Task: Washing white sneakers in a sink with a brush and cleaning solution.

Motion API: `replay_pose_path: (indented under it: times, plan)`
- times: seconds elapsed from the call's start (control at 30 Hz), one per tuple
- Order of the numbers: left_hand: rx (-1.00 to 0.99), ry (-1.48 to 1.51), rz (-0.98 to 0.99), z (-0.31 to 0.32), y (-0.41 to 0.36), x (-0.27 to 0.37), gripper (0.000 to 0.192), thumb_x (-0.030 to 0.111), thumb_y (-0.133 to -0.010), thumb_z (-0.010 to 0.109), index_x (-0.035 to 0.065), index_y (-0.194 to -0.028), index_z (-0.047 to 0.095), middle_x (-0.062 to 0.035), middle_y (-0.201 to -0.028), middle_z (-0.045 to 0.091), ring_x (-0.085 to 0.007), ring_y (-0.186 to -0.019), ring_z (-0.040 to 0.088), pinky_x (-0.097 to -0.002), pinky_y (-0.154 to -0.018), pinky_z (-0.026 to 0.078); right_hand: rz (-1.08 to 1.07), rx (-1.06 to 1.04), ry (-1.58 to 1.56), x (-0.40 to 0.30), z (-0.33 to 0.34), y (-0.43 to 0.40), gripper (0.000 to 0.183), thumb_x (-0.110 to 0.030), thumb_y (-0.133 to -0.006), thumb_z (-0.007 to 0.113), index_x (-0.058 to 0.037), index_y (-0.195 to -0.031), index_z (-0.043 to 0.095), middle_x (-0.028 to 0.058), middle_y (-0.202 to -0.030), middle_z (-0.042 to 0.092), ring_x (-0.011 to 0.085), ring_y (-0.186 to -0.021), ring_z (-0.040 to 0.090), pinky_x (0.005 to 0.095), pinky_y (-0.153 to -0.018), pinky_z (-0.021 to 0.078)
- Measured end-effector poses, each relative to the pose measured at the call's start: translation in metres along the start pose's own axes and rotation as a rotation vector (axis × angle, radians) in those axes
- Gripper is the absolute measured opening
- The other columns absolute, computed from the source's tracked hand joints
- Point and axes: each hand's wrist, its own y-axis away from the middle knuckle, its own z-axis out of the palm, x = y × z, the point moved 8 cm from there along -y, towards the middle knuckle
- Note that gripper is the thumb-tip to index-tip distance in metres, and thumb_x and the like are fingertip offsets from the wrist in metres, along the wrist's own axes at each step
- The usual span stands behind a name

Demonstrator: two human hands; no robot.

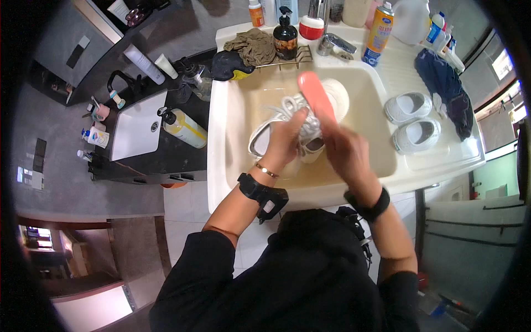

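My left hand point(286, 143) grips a white lace-up shoe point(309, 126) above the cream sink basin point(369, 162). In my right hand point(348, 151) is a coral-pink brush point(316, 97), its smooth back facing up and its front part over the shoe. Any bristles are hidden beneath it. Loose white laces point(288, 103) spread out left of the brush. The opening of a white shoe point(260, 139) shows beside my left wrist; whether it is a second shoe I cannot tell. Behind the brush lies a rounded white part point(339, 97), perhaps a shoe toe. Shallow, cloudy water covers the basin floor.
Two white perforated shoes point(408, 107) and a dark cloth point(444, 87) lie on the right ledge. A spray can point(377, 35) stands near the faucet point(335, 43). A brown cloth point(252, 46) and black pump bottle point(286, 37) sit at the back left. Leftward is a black counter point(174, 155).
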Motion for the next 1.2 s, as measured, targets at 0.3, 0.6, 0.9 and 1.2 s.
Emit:
replay_pose_path:
  times: [0.3, 0.6, 0.9, 1.2]
  plan:
    - [-0.012, -0.054, 0.011, 0.001, 0.002, 0.0, 0.029, 0.018, -0.089, 0.057, -0.0044, -0.108, 0.055, -0.0081, -0.099, 0.062, -0.0148, -0.083, 0.062, -0.0282, -0.072, 0.052, 0.229, -0.182, -0.035, 0.014, 0.009, 0.031, 0.037, -0.007, -0.089, 0.054, -0.0171, -0.124, 0.056, 0.0163, -0.078, 0.063, 0.0332, -0.067, 0.062, 0.0386, -0.057, 0.0478]
    - [-0.006, 0.126, 0.072, 0.0, -0.002, 0.01, 0.03, 0.014, -0.088, 0.057, -0.0024, -0.114, 0.054, -0.0089, -0.104, 0.061, -0.0165, -0.088, 0.062, -0.0303, -0.076, 0.052, 0.11, -0.082, -0.116, 0.006, 0.002, 0.029, 0.035, -0.005, -0.086, 0.057, -0.0139, -0.12, 0.059, 0.0179, -0.08, 0.063, 0.0336, -0.068, 0.063, 0.0371, -0.058, 0.0484]
    - [-0.02, 0.065, -0.003, -0.007, -0.003, 0.002, 0.03, 0.015, -0.088, 0.06, -0.0022, -0.112, 0.056, -0.0076, -0.105, 0.061, -0.0148, -0.087, 0.062, -0.028, -0.075, 0.052, 0.06, -0.01, -0.11, -0.001, 0.001, 0.042, 0.039, -0.004, -0.087, 0.057, -0.0139, -0.124, 0.057, 0.0164, -0.086, 0.065, 0.0315, -0.073, 0.064, 0.0336, -0.065, 0.0512]
    - [0.019, 0.186, -0.011, -0.004, -0.003, 0.009, 0.034, 0.015, -0.087, 0.061, -0.0067, -0.113, 0.055, -0.0102, -0.104, 0.062, -0.0169, -0.086, 0.062, -0.0305, -0.075, 0.053, 0.069, -0.031, -0.112, 0.003, 0.009, 0.039, 0.044, -0.01, -0.085, 0.056, -0.0205, -0.127, 0.051, 0.0118, -0.064, 0.058, 0.0298, -0.055, 0.059, 0.0409, -0.048, 0.0446]
